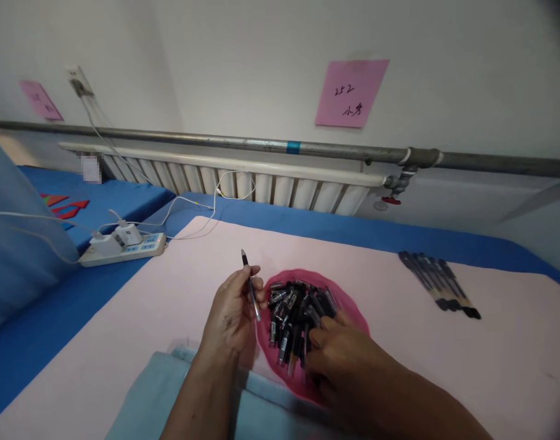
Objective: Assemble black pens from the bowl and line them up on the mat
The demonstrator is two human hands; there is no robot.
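Note:
In my left hand point(236, 302) is a pen point(251, 287) with a clear barrel and a black grip, its tip pointing up and away from me. That hand is just left of a pink basket point(360, 308) with a wavy rim. Inside the basket lies a heap of black pen parts point(291, 305), caps and short pieces among them. My right hand point(332, 351) reaches into the basket's right side, its fingers bent down among the parts. What those fingers hold, if anything, is hidden.
Several pens point(438, 281) lie in a row on the pink sheet point(376, 266) at right. A power strip point(124, 250) with white chargers and cables sits at left. Light blue cloth point(147, 397) covers the near edge. Behind the table stand a radiator point(280, 189) and pipe point(353, 150).

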